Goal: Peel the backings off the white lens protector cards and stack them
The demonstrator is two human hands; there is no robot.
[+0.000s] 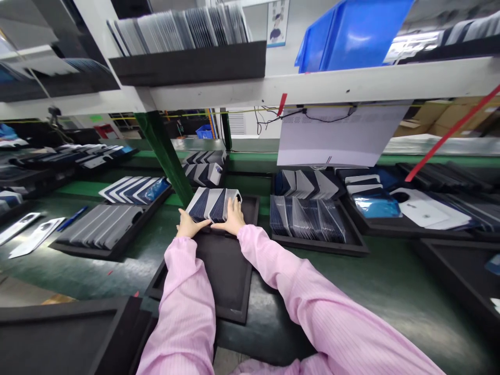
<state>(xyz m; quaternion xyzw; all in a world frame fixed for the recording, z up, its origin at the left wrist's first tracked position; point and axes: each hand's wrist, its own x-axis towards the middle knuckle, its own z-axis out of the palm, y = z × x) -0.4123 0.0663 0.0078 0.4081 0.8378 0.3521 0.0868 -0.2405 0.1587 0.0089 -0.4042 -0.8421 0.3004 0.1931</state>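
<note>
In the head view, at mid-frame: holding a stack [207, 204] at the far part of a black tray [228, 273] between left hand [189, 225] and right hand [232, 219], with fingers [235, 210] partly spread against its ends. Cannot tell whether resting or lifted. Apparently squared up already, but not yet released. Right of centre, already standing in another tray [324, 246]: more panels [307, 219].

A white shelf beam [367, 87] spans above the glossy dark-green workbench [390, 276].
</note>
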